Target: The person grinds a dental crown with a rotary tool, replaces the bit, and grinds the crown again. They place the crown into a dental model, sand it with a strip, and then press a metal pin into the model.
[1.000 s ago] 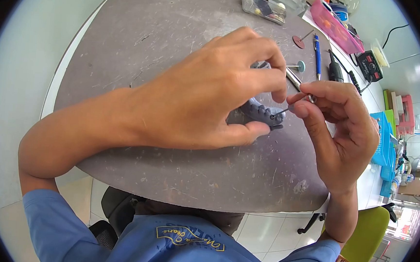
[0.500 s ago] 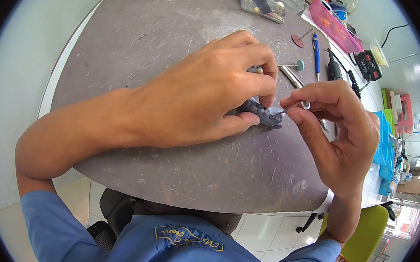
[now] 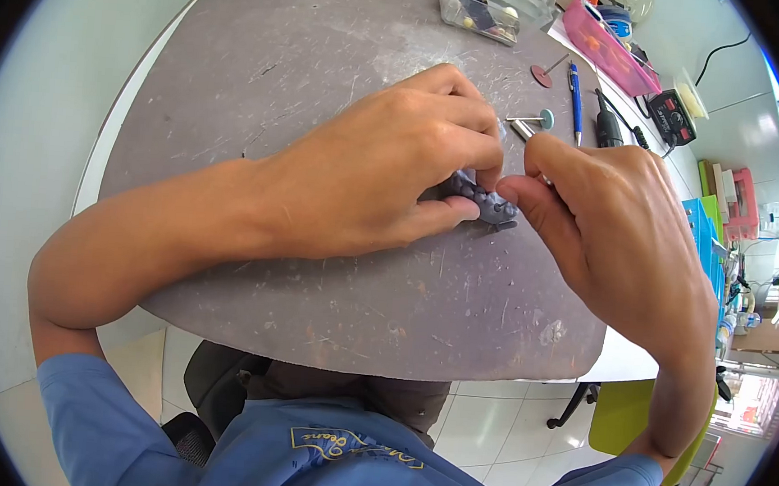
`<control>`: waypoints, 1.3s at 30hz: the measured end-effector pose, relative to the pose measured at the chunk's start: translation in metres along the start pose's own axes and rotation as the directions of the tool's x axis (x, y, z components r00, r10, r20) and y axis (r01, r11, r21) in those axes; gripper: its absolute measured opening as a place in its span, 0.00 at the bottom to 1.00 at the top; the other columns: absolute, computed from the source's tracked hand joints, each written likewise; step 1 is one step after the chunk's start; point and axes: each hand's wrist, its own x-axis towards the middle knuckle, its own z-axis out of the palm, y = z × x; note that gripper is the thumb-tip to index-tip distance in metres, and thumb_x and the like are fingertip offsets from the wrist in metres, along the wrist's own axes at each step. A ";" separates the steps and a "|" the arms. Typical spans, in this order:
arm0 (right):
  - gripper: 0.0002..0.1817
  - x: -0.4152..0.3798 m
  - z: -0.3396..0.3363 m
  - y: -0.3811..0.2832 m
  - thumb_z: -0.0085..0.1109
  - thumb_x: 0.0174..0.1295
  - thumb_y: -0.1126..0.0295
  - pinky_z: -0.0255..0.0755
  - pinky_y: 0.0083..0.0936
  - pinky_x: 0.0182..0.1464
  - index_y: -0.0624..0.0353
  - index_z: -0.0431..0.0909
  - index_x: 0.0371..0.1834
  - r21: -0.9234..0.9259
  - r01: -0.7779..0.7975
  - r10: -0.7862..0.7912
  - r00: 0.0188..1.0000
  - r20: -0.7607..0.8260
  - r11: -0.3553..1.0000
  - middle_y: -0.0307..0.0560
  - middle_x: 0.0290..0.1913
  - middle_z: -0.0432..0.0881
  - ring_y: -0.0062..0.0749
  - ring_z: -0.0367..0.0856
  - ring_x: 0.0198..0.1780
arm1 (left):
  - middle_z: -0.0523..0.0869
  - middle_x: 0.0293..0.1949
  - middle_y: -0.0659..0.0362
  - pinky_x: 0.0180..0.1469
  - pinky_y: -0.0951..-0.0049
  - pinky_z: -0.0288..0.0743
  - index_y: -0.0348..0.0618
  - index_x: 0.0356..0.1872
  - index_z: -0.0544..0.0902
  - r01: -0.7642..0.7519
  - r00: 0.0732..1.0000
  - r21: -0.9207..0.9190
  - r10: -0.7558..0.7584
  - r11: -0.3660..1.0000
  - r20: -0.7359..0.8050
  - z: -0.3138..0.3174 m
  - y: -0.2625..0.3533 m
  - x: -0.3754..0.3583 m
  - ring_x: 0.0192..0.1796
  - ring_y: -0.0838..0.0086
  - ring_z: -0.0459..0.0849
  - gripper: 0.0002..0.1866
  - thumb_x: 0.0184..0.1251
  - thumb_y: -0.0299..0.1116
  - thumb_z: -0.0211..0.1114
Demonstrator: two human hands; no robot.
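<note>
My left hand point(image 3: 413, 159) is closed on a grey dental model point(image 3: 497, 209), which rests on the worn grey-brown table point(image 3: 349, 308). The model's right end, with its row of teeth, shows beyond my thumb; the rest lies hidden under my fingers. Close to the model's upper right, my right hand point(image 3: 608, 218) has thumb and forefinger curled together. Whatever is between those fingertips is hidden by the hand.
Beyond my hands lie a red disc point(image 3: 540, 76), a teal disc point(image 3: 546, 118) on a shank, a blue pencil point(image 3: 575, 102) and a black handpiece point(image 3: 607, 127). Farther back are a clear box point(image 3: 487, 13), a pink basket point(image 3: 602, 46) and a black control box point(image 3: 672, 116).
My right hand has turned over, its back now facing up, and its fingertips have moved up and left. The thin metal tool seen between them is no longer visible. My left hand stays on the model.
</note>
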 end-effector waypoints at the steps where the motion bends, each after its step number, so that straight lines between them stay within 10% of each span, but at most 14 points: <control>1: 0.13 0.001 -0.002 0.000 0.60 0.65 0.68 0.61 0.41 0.27 0.63 0.71 0.26 -0.001 0.035 -0.035 0.999 0.007 0.999 0.53 0.16 0.69 0.53 0.69 0.21 | 0.81 0.46 0.54 0.56 0.62 0.74 0.36 0.38 0.81 -0.002 1.000 0.000 0.002 1.000 -0.003 0.000 0.000 0.000 0.57 0.58 0.75 0.13 0.50 0.25 0.72; 14: 0.12 0.004 -0.011 -0.004 0.67 0.58 0.69 0.68 0.39 0.32 0.62 0.72 0.32 0.021 0.201 -0.199 0.976 -0.089 0.979 0.48 0.27 0.77 0.46 0.76 0.26 | 0.86 0.38 0.50 0.57 0.62 0.74 0.35 0.34 0.84 -0.029 0.997 -0.065 0.024 0.997 -0.070 0.004 0.000 -0.003 0.53 0.56 0.78 0.08 0.53 0.25 0.71; 20: 0.12 0.007 -0.018 -0.005 0.67 0.58 0.71 0.68 0.37 0.33 0.63 0.71 0.31 -0.215 0.034 -0.008 0.993 0.120 0.976 0.49 0.28 0.77 0.44 0.77 0.28 | 0.84 0.41 0.55 0.57 0.62 0.74 0.38 0.38 0.82 -0.015 0.998 -0.038 0.013 0.999 -0.058 0.003 -0.001 -0.003 0.57 0.58 0.75 0.11 0.53 0.25 0.72; 26: 0.13 0.008 -0.017 0.000 0.66 0.60 0.69 0.66 0.36 0.32 0.64 0.71 0.31 0.011 0.205 -0.205 0.979 -0.013 0.979 0.51 0.28 0.77 0.45 0.76 0.27 | 0.84 0.41 0.54 0.58 0.62 0.73 0.37 0.37 0.82 0.000 1.000 -0.071 -0.002 0.997 -0.023 0.001 0.000 -0.002 0.57 0.57 0.75 0.11 0.52 0.24 0.72; 29: 0.12 0.010 -0.017 -0.005 0.66 0.59 0.70 0.67 0.36 0.33 0.64 0.72 0.31 -0.044 0.152 -0.157 0.978 -0.140 0.987 0.52 0.27 0.77 0.46 0.76 0.26 | 0.84 0.41 0.55 0.58 0.62 0.73 0.37 0.37 0.82 -0.005 1.000 -0.065 0.003 0.998 -0.031 0.003 -0.001 -0.003 0.57 0.57 0.75 0.11 0.52 0.24 0.72; 32: 0.11 0.010 -0.025 -0.011 0.66 0.58 0.70 0.69 0.35 0.34 0.63 0.73 0.31 -0.301 -0.124 0.178 0.971 0.157 0.945 0.51 0.26 0.77 0.46 0.77 0.27 | 0.84 0.41 0.55 0.58 0.62 0.73 0.38 0.37 0.83 -0.015 0.999 -0.054 0.012 0.998 -0.052 0.004 -0.001 -0.003 0.57 0.58 0.75 0.11 0.52 0.24 0.71; 39: 0.11 0.007 -0.020 -0.006 0.68 0.54 0.73 0.69 0.38 0.35 0.63 0.74 0.31 -0.041 0.112 -0.111 0.994 0.014 0.993 0.50 0.26 0.77 0.47 0.79 0.30 | 0.84 0.41 0.56 0.58 0.62 0.73 0.39 0.37 0.82 -0.011 0.999 -0.085 0.008 0.996 -0.035 0.003 -0.001 -0.003 0.57 0.58 0.75 0.11 0.52 0.24 0.72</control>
